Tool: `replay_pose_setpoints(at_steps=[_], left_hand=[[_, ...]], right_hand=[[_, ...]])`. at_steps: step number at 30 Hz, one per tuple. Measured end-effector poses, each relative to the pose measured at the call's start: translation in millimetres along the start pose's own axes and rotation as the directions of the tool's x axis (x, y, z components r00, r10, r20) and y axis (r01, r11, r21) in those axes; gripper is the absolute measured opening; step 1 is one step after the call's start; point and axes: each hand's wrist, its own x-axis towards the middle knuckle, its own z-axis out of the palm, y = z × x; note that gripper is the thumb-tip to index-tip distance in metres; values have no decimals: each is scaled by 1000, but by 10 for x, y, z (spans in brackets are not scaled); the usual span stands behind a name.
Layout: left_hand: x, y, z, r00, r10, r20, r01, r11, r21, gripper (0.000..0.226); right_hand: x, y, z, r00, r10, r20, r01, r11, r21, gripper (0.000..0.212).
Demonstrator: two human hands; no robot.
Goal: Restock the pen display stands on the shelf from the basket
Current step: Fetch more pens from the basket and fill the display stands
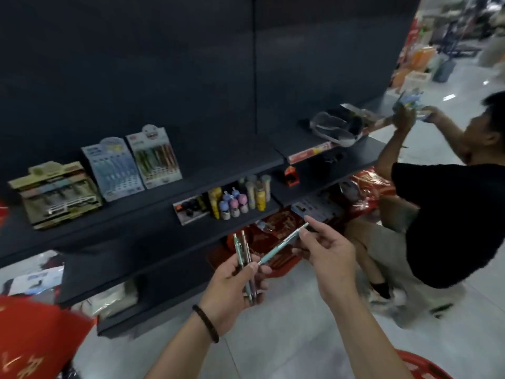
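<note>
The left hand (229, 291) grips upright pens (243, 250), the right hand (330, 255) pinches a teal pen (284, 242); display stands (114, 168) sit at ten o'clock.

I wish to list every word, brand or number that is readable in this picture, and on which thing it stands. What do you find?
No text is readable; the picture is blurred.
Beige display stand, blue display stand, white display stand: header print, blurred.
Red bag: gold characters, cut off, not legible.
Shelf edge label: blurred.
Teal pen in the right hand, pens in the left hand: print too small.
</note>
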Motion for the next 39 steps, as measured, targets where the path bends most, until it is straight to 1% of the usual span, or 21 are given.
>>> replay_pose_setpoints(at_steps=[4,9,13,16,21,24,28,31,34,36,39], left_hand=[[77,358,-1010,996,51,-68,-54,997,-49,18],[133,661,-1996,981,112,-158,-127,988,-85,24],[238,860,-2581,958,136,-253,-176,974,-144,33],[383,1030,-2935,948,132,-288,-194,961,-197,37],[855,1524,-3537,927,117,-358,-204,955,-217,42],[1177,1773,-3736,915,71,-398,-181,952,-247,47],[1596,2101,-3929,910,45,-412,-177,941,-290,53],[1883,2281,-4058,900,65,-431,-200,940,-275,46],[2086,2370,-4131,903,60,-425,-181,951,-250,34],[2231,2457,-4205,899,67,-432,-174,962,-212,25],[2463,2545,-4371,892,71,-447,-166,970,-176,22]], right_hand=[[-3,165,1151,991,-49,122,57,996,-64,27],[25,378,2305,966,-100,237,136,981,-140,22],[196,619,3048,952,-93,291,133,984,-120,20],[431,803,3550,943,-95,320,137,984,-110,20],[1118,1001,4383,916,-165,366,245,952,-185,19],[1658,1111,4762,886,-209,414,340,900,-273,18],[2312,1215,5254,860,-272,432,440,825,-356,17],[2673,1406,5583,820,-332,466,527,755,-391,17],[2931,1650,5793,786,-376,491,594,681,-428,16],[3089,1768,5941,759,-398,516,634,632,-445,12],[3235,1918,6158,737,-407,540,667,572,-478,6]])
